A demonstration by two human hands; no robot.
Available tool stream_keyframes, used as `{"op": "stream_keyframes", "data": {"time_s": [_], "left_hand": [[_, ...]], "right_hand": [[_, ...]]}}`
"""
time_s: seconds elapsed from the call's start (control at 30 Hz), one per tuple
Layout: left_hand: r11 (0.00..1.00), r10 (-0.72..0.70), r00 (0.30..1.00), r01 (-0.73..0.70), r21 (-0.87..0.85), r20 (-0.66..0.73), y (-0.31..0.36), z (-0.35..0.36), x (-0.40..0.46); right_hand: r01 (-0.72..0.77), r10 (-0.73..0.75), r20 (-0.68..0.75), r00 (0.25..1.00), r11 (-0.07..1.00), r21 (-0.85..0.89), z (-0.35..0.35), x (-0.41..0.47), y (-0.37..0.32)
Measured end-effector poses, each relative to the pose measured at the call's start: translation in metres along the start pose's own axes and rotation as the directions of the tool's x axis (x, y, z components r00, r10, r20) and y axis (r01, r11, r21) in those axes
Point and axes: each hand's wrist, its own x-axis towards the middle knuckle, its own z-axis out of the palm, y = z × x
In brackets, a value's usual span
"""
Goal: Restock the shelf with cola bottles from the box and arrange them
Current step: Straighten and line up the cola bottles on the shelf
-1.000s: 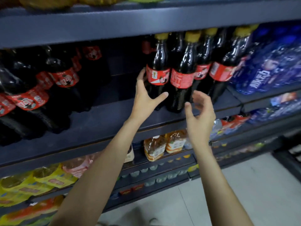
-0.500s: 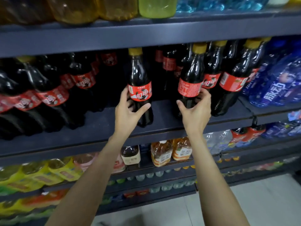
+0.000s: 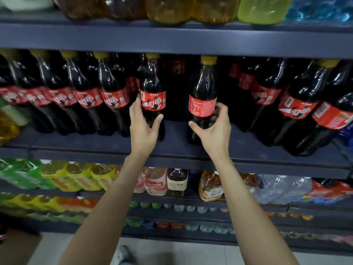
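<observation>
Two cola bottles (image 3: 152, 96) gripped | neighbouring bottles (image 3: 114, 96) flank | shelf (image 3: 175, 150)

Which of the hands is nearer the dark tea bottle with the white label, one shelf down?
Left, narrowly. The left hand grips a cola bottle up and left of the tea bottle; the right hand grips another cola bottle up and right, slightly farther.

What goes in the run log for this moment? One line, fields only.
phase: arranging | left hand: grips yellow-capped plastic cola bottle | right hand: grips second cola bottle | both upright on dark metal shelf, gap between
</observation>
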Motion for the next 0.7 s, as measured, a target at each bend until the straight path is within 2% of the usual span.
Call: {"op": "stream_keyframes", "data": {"time_s": [0.17,0.33,0.5,0.7], "left_hand": [[0.975,0.105,0.994,-0.096,0.201,-0.035,-0.003,-0.009,-0.002],[0.876,0.267,0.961,-0.208,0.435,-0.078,0.000,0.000,-0.007],[0.860,0.252,0.962,-0.173,0.480,-0.103,-0.006,-0.007,-0.005],[0.803,0.340,0.936,-0.239,0.547,-0.091,-0.012,-0.018,0.001]], "right_hand": [[-0.021,0.020,0.038,0.999,0.999,0.042,0.026,0.013,0.000],[-0.030,0.033,-0.018,0.999,0.991,0.127,0.038,0.011,-0.004],[0.024,-0.040,0.079,0.996,0.980,0.196,0.032,0.004,0.006],[0.106,-0.125,0.189,0.974,0.988,0.108,0.015,0.012,0.013]]}}
